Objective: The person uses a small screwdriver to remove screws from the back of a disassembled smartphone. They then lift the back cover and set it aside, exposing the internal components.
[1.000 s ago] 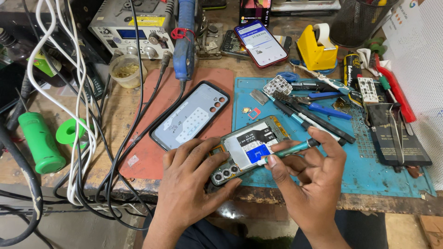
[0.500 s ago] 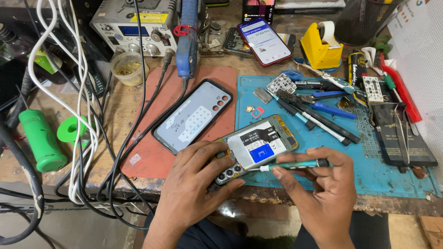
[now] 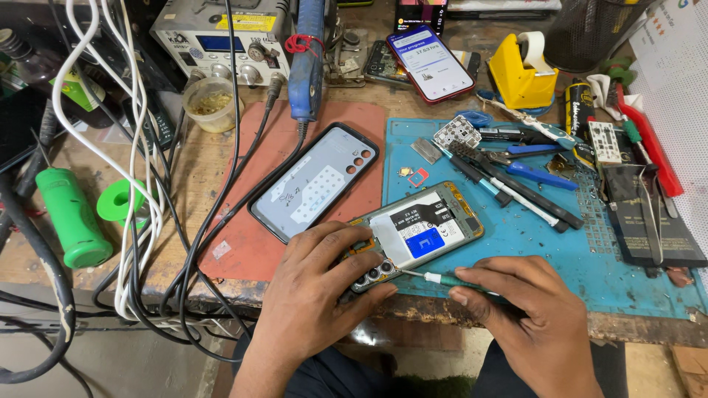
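In the head view, the left hand (image 3: 313,295) pinches the opened grey smartphone with exposed battery (image 3: 413,234) at its lower end on the blue work mat (image 3: 590,258), while the right hand (image 3: 531,317) fingers close around a thin green-handled screwdriver (image 3: 442,279), its tip seemingly touching the phone's lower edge beside the camera lenses.
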A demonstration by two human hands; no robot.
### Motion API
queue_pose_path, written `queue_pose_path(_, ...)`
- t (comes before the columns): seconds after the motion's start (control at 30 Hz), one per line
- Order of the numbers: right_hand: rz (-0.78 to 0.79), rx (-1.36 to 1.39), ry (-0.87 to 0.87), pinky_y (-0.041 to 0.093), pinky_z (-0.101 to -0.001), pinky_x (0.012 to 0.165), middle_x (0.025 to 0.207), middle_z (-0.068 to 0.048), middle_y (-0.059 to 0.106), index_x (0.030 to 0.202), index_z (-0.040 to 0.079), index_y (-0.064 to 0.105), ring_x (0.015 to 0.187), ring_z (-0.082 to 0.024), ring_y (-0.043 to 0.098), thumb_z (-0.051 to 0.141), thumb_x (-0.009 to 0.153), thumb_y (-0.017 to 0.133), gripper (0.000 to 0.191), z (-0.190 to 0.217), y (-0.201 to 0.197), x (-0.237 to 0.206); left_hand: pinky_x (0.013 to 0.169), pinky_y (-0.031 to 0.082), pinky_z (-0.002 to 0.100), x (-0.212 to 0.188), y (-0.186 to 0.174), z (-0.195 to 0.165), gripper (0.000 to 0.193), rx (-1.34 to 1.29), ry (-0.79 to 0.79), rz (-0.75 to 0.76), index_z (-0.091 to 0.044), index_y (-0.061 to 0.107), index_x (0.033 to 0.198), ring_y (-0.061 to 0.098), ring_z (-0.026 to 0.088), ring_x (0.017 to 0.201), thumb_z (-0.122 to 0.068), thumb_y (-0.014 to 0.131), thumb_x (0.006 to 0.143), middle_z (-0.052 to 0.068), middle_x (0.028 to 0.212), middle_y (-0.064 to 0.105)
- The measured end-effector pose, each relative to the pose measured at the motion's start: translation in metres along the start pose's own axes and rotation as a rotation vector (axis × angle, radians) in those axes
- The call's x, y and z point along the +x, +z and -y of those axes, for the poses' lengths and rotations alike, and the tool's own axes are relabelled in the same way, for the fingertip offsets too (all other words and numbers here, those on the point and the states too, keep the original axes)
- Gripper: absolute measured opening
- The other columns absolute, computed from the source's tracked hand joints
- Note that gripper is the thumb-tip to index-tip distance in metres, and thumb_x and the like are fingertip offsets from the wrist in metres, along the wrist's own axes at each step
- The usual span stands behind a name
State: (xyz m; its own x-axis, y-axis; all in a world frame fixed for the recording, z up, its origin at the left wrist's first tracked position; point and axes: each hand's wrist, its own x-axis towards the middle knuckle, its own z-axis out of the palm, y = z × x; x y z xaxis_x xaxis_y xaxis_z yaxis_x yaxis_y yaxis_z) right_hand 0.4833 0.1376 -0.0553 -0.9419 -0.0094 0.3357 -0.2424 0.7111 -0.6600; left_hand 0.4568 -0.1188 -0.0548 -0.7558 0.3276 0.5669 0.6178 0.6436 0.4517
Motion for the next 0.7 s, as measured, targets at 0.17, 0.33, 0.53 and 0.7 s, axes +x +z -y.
queue_pose_path(0.17,-0.038,-0.070,-0.148,0.050,-0.0316,0.073,0.096,0.000,0.074,0.103,0.012,0.080,0.085,-0.018,0.062,0.018,0.074,0.082,0.030,0.0063,0.0001,0.0004,0.097,0.049,0.045,-0.0007,-0.0010,-0.0001,0.035,-0.003,0.020,-0.016,-0.011,0.074,0.105,0.060,0.032,0.121,-0.033,0.084,0.080,0.007,0.122,0.068)
queue_pose_path(0.33,0.010,-0.095,-0.148,0.049,-0.0357,0.079,0.099,0.000,0.073,0.104,0.012,0.080,0.090,-0.021,0.060,0.019,0.080,0.078,0.025,0.0065,0.0015,0.0027,0.097,0.049,0.045,-0.0012,-0.0021,0.0006,0.035,-0.008,0.034,-0.018,-0.011,0.074,0.105,0.061,0.031,0.121,-0.033,0.085,0.080,0.006,0.122,0.069)
queue_pose_path(0.53,0.045,-0.206,-0.190,0.044,-0.0400,0.083,0.099,0.001,0.073,0.105,0.014,0.079,0.088,-0.023,0.058,0.025,0.085,0.073,0.024,0.0029,0.0035,0.0037,0.097,0.049,0.045,-0.0009,-0.0025,0.0001,0.036,-0.014,0.022,-0.010,-0.011,0.074,0.106,0.060,0.031,0.121,-0.032,0.085,0.079,0.006,0.122,0.068)
queue_pose_path(0.7,0.027,-0.210,-0.223,0.042,-0.0397,0.083,0.101,0.002,0.072,0.105,0.015,0.078,0.090,-0.022,0.059,0.025,0.085,0.072,0.023,0.0045,0.0059,0.0033,0.098,0.049,0.045,0.0004,-0.0027,-0.0004,0.036,-0.019,0.015,-0.006,-0.011,0.073,0.106,0.060,0.031,0.121,-0.032,0.085,0.079,0.006,0.123,0.068)
